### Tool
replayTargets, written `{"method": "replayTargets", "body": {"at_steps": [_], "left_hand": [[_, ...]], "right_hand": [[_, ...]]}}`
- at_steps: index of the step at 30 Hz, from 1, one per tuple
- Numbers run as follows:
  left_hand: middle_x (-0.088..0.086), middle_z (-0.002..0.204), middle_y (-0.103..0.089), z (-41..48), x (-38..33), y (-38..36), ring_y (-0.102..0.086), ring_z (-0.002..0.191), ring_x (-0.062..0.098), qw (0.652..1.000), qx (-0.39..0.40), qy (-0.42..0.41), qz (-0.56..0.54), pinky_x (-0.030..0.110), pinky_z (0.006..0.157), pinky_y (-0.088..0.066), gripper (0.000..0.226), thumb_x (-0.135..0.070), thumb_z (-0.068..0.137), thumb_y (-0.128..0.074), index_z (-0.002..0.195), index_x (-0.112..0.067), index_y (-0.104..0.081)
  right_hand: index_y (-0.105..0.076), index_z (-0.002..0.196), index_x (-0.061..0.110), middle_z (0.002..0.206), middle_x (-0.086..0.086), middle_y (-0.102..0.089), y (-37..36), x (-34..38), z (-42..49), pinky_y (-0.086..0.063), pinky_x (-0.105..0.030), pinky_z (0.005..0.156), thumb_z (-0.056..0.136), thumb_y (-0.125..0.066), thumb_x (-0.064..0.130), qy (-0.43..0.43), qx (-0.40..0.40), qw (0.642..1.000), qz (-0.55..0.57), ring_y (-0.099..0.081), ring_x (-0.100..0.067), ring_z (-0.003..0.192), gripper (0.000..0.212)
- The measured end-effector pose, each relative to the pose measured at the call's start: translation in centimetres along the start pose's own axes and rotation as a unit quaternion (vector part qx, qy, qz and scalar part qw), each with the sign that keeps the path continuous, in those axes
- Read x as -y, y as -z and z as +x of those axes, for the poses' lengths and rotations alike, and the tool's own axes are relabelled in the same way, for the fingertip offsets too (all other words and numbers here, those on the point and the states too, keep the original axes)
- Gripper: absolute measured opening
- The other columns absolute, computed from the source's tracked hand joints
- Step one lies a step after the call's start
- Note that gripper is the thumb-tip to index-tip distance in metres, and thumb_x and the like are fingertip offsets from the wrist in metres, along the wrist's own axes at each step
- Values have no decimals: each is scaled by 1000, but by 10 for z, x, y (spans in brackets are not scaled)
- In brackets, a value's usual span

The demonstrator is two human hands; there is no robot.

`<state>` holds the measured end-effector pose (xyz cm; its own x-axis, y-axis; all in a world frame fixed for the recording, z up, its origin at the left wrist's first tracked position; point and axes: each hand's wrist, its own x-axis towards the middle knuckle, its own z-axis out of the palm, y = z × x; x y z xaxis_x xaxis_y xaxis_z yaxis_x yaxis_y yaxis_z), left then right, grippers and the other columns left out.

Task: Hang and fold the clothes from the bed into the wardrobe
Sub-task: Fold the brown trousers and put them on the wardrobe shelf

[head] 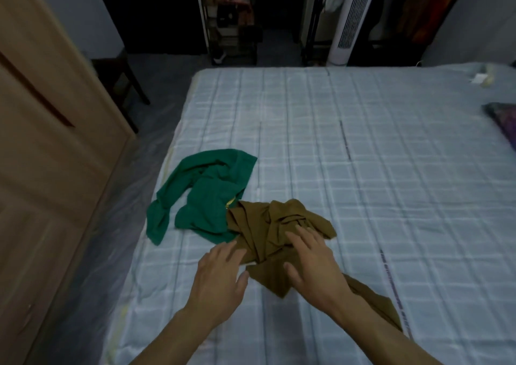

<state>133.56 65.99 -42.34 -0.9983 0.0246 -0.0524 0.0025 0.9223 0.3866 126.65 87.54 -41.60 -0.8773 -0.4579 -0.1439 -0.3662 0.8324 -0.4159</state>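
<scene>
Olive-brown garment (268,233) lies crumpled on the near part of the bed (363,155). Its long axis runs from 11 o'clock, where it meets the green garment (206,197), to 5 o'clock under the right forearm. The right hand (312,261) is over its middle, fingers spread, gripping nothing. The left hand (220,275), likewise spread and empty, sits at the cloth's 9 o'clock edge, so the right is nearer.

Bare bed (391,169) right of brown garment (265,233), green garment (206,197) touching its left
</scene>
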Motion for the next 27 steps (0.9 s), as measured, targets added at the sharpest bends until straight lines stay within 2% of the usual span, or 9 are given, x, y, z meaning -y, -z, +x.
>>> {"method": "replayTargets", "body": {"at_steps": [5, 8, 13, 16, 18, 20, 23, 25, 27], "left_hand": [[7, 145, -48, 59, 42, -46, -45, 132, 27, 999, 25, 41, -20, 45, 109, -38, 46, -27, 94, -62, 137, -16, -55], [6, 145, -47, 84, 62, -75, -44, 132, 26, 998, 49, 36, -7, 45, 107, -39, 45, -27, 94, -60, 137, -16, -55], [11, 134, -59, 110, 75, -121, -48, 133, 36, 996, 74, -15, 54, 48, 106, -44, 43, -22, 82, -73, 124, -14, -66], [12, 141, -54, 122, 89, -142, -40, 139, 37, 993, 90, -21, 73, 50, 108, -41, 46, -24, 83, -71, 128, -16, -64], [10, 144, -51, 126, 95, -149, -38, 141, 35, 991, 103, -24, 81, 48, 108, -41, 48, -25, 84, -69, 131, -18, -62], [9, 146, -50, 129, 99, -153, -39, 140, 34, 989, 113, -29, 91, 48, 106, -41, 51, -25, 83, -70, 132, -20, -61], [8, 144, -52, 131, 100, -148, -43, 137, 34, 988, 117, -28, 94, 48, 103, -43, 54, -22, 78, -74, 130, -21, -63], [10, 140, -56, 130, 96, -142, -47, 134, 35, 990, 107, -23, 86, 49, 101, -45, 54, -19, 75, -77, 127, -19, -65], [9, 146, -50, 126, 89, -134, -40, 140, 33, 991, 103, -23, 78, 48, 108, -40, 55, -20, 81, -72, 134, -20, -60]], "right_hand": [[-48, 141, 17, 156, -11, -33, -66, -18, 50, -9, -37, 120, 89, -61, 38, 11, 8, 1000, -19, -17, -30, 149, 58], [-43, 144, 19, 159, -9, -27, -107, -26, 77, 0, -31, 120, 91, -57, 41, 28, 41, 998, -29, -8, -26, 151, 60], [-33, 149, 19, 160, -10, -25, -170, -32, 110, -7, -41, 122, 87, -55, 56, -17, 80, 996, -46, -12, -30, 150, 75], [-18, 153, 16, 162, -9, -15, -201, -37, 119, -4, -44, 123, 86, -54, 60, -54, 113, 989, -73, -7, -29, 150, 88], [-13, 155, 13, 162, -10, -15, -211, -39, 124, -4, -44, 122, 88, -55, 56, -71, 109, 988, -79, -10, -28, 149, 90], [-22, 153, 11, 157, -11, -28, -211, -40, 130, -16, -44, 120, 86, -61, 46, -81, 89, 989, -80, -21, -29, 146, 85], [-41, 144, 12, 137, -11, -49, -200, -42, 134, -37, -43, 103, 82, -69, 31, -78, 81, 991, -69, -43, -31, 129, 71], [-50, 134, 15, 124, -9, -54, -188, -42, 134, -40, -39, 94, 83, -69, 26, -67, 88, 991, -77, -49, -30, 117, 55], [-60, 117, 15, 113, -8, -58, -172, -42, 131, -41, -37, 89, 84, -66, 18, -53, 71, 993, -83, -53, -28, 108, 34]]}}
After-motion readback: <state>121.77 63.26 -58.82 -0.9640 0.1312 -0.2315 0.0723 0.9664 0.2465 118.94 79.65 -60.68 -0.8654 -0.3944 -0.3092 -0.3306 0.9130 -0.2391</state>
